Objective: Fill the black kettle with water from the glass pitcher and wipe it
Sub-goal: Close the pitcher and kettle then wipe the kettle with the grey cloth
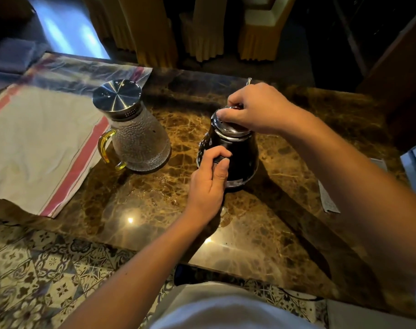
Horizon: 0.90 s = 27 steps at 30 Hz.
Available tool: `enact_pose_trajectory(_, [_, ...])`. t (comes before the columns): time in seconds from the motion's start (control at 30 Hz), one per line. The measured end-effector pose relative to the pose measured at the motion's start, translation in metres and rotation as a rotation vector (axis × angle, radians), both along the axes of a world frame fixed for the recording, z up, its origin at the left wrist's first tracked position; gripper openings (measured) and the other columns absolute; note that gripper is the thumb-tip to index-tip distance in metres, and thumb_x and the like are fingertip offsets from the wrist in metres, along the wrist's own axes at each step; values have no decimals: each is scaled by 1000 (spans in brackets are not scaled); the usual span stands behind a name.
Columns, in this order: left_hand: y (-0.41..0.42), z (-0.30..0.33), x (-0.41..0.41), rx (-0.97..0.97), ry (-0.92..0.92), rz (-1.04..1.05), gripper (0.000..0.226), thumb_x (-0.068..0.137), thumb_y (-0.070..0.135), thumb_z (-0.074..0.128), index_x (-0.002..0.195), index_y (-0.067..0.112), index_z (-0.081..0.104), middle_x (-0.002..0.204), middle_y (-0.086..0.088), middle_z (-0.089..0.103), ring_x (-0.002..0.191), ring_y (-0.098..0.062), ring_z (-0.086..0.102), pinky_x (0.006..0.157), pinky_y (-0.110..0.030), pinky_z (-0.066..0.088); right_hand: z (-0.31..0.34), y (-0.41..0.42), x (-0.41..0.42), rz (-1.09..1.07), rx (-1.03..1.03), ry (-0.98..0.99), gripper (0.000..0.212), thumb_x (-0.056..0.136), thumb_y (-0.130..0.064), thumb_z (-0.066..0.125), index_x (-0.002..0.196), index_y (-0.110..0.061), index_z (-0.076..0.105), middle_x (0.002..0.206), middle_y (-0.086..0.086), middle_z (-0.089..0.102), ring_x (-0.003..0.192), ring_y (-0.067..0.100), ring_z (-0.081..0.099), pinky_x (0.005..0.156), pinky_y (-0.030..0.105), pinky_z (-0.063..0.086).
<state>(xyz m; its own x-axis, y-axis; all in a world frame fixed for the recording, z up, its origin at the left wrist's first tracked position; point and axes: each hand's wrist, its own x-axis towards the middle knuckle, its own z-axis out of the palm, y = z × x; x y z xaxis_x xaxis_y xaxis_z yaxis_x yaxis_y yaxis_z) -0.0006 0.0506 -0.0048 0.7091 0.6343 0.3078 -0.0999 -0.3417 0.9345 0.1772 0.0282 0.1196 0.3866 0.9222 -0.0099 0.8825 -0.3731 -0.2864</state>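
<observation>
1. The right hand [256, 108] was curled over the top of the one black kettle [235, 153], its fingertips pinching the shiny metal lid [228, 128] at its knob.
2. The left hand [209, 179] was wrapped round the kettle's dark handle on its near side, thumb pressed along the grip.
3. The kettle stood upright near the middle of the marble table [273, 233], well in from every edge, its glossy cone-shaped body widening toward a silver base band.
4. One glass pitcher [140, 143] stood left of the kettle, near but apart, with open marble between them. Its wall was dimpled clear glass, its handle amber and facing the near-left, and a round brushed-steel lid capped it.
5. One cloth [41, 143], off-white with red stripes, lay flat over the table's left part, and the pitcher's base sat at its right border.
6. The near edge of the table was bare polished brown stone with light veins and two bright glints, giving free room in front of the kettle.
7. One folded paper slip [328, 200] lay toward the right edge.
8. Patterned floor tiles [36, 269] showed below the near-left corner.
</observation>
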Motion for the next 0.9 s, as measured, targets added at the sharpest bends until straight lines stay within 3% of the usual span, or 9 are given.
enact_pose_trajectory(0.13, [3,3,0,-42,-17,-64,25,107,36,40,116,57,49,73,-13,48,55,-35,47,43,-52,39,11,1,7,-8,-75,193,43,100,-53,61,85,-15,75,83,5,73,79,17,67,66,33,49])
enact_pose_trajectory(0.3, [8,0,-2,-80,-7,-132,13,106,55,42,117,57,49,73,-14,51,53,-32,49,44,-48,40,-7,0,-5,-82,5,44,45,100,-60,55,84,-22,71,80,-2,70,78,17,65,69,39,52])
enact_pose_trajectory(0.4, [14,-2,-4,-91,7,-196,19,102,65,40,117,56,48,72,-15,51,53,-20,50,46,-43,40,-13,-2,-10,-127,68,19,47,101,-62,51,83,-22,67,78,-3,67,75,17,63,66,39,50])
enact_pose_trajectory(0.53, [26,0,-7,-163,32,-347,12,106,50,43,115,55,48,69,-19,49,54,-19,49,48,-41,42,-15,-1,-20,-197,55,-111,51,102,-64,45,82,-20,62,74,-6,58,72,18,58,62,35,39])
enact_pose_trajectory(0.63, [36,1,-8,-172,70,-422,16,106,42,42,114,54,48,66,-7,50,54,-18,50,51,-42,44,-19,-1,-31,-253,44,-249,48,102,-64,41,85,-22,57,79,-4,52,75,19,55,62,36,37])
enact_pose_trajectory(0.8, [45,1,-9,-130,103,-520,18,112,29,42,117,45,47,66,3,52,55,-14,52,55,-46,46,-12,2,-37,-307,-14,-246,47,101,-65,43,89,-23,61,84,-2,56,78,21,58,65,36,41])
enact_pose_trajectory(0.9, [47,1,-9,-134,102,-567,11,112,32,42,121,34,47,66,3,52,56,-14,53,56,-44,47,-13,3,-45,-380,2,-257,42,101,-63,46,96,-24,60,90,-3,55,82,21,59,66,35,39])
